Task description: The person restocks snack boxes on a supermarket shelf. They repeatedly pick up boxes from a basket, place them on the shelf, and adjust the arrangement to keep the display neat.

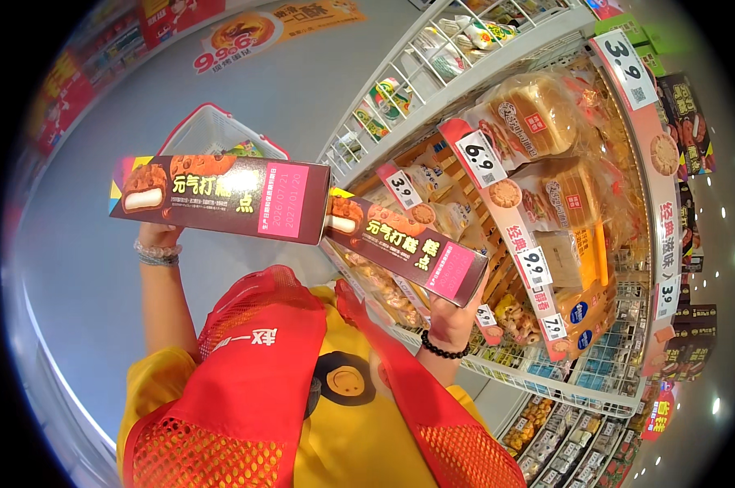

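Note:
Two dark brown pastry boxes are held up in front of my chest, their printed sides with pink labels facing me. My left hand [159,234], mostly hidden behind the larger-looking left pastry box [245,175], grips it from below. The right pastry box [376,236] slants down toward the right, with my right hand [455,319] closed round its outer end. The boxes' inner ends meet or overlap in the picture; I cannot tell whether they touch. Beyond the left box a white shopping basket with a red rim [195,122] holds a green package.
To my right stands a white wire shelf with bagged bread loaves [534,118], wrapped pastries and price tags [480,159]. More dark boxes [693,346] sit on its far side. Small packs [534,415] fill lower racks. An orange floor sticker [250,32] lies on the grey floor.

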The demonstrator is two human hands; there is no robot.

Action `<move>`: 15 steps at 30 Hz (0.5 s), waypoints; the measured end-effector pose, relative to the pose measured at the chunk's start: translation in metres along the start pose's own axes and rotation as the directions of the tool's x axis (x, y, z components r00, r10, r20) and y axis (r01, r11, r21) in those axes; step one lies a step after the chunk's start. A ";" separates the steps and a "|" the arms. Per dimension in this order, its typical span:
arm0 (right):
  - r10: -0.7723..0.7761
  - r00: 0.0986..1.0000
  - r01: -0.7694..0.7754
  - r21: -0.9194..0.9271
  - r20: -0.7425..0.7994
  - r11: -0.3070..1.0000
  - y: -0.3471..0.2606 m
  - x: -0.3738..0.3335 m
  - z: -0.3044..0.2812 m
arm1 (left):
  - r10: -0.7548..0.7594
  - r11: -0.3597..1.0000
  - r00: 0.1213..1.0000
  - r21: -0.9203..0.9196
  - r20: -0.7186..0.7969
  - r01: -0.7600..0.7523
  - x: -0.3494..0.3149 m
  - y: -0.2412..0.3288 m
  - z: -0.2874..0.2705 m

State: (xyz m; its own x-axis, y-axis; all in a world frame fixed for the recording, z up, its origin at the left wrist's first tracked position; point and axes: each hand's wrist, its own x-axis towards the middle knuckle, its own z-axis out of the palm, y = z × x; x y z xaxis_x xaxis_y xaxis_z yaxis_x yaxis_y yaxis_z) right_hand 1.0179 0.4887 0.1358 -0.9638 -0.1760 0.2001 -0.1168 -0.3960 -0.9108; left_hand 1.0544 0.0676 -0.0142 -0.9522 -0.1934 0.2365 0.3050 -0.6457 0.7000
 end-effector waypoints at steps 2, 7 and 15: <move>-0.018 1.000 0.020 0.079 -0.022 0.997 0.005 0.000 -0.004 | 0.000 1.000 0.996 -0.008 -0.085 0.000 0.000 -0.012 0.000; -0.041 0.998 0.042 0.029 -0.042 0.999 0.008 0.007 -0.002 | -0.059 0.970 0.994 -0.232 0.096 0.080 0.003 -0.026 0.037; 0.002 0.983 0.023 0.131 -0.184 0.991 0.026 0.007 0.005 | -0.298 0.954 0.947 0.000 0.124 0.300 0.003 -0.045 0.067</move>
State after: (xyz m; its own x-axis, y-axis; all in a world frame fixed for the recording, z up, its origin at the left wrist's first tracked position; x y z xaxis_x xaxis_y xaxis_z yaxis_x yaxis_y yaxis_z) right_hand 1.0100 0.4726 0.1159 -0.9917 -0.0082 0.1286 -0.1061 -0.5145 -0.8509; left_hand 1.0389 0.1459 -0.0002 -0.9899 0.1011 0.0994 0.0053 -0.6742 0.7386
